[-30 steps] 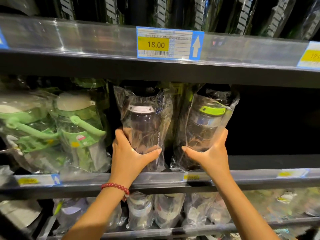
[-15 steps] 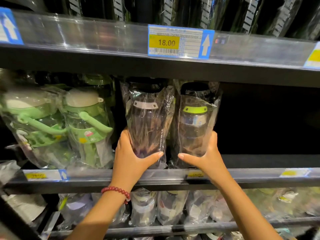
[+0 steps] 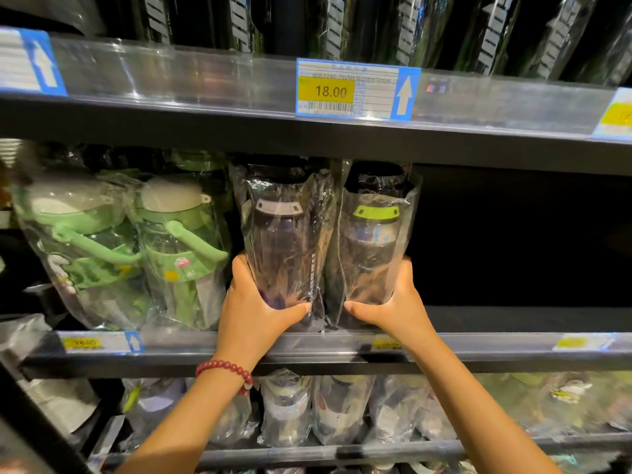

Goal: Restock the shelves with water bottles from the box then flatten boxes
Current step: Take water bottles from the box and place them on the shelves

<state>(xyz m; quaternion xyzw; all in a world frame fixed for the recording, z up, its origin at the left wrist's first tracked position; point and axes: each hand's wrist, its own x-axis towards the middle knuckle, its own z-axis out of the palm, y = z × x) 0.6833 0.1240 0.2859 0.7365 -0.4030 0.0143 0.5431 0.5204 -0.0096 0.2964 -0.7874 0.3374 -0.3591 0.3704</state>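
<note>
Green-lidded bottles point(image 3: 178, 248) in clear bags crowd the middle shelf point(image 3: 478, 350) just left of the hands, and more bagged bottles fill the row below. On that shelf stand two dark, plastic-wrapped bottles side by side — the left hand point(image 3: 254, 311) grips the grey-collared bottle point(image 3: 284, 241), fingers curled round its base, while the right hand point(image 3: 393, 304) wraps the lime-collared bottle point(image 3: 374, 241). Overhead, a price tag point(image 3: 355, 90) reads 18.00.

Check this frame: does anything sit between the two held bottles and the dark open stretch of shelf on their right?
Nothing visible does. The left hand and right hand hold the bagged bottles on the middle shelf; green bottles crowd the left.
</note>
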